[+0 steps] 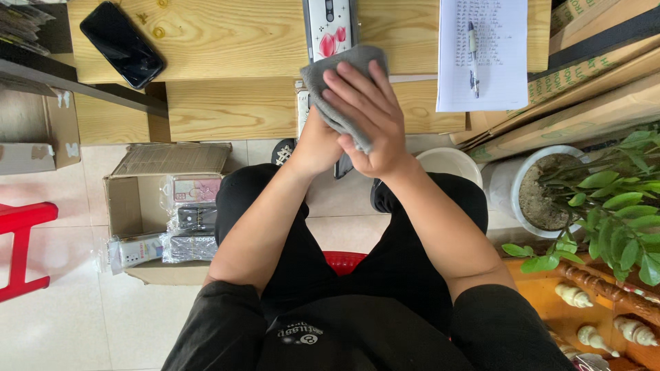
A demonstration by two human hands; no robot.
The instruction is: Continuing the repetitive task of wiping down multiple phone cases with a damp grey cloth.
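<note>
From the head view, your right hand (368, 117) lies fingers spread and flat over a grey folded cloth (337, 82), pressing it against a white phone case with pink flowers (328, 31). Your left hand (315, 148) closes underneath, gripping the case's lower end, mostly hidden. The case's long axis runs straight away from you, its top end over the pale wooden desk (234, 48). The desk edge sits just beyond your knuckles. A black phone (122, 43) lies well left, a lined paper sheet with a pen (483, 55) right, with bare wood between.
</note>
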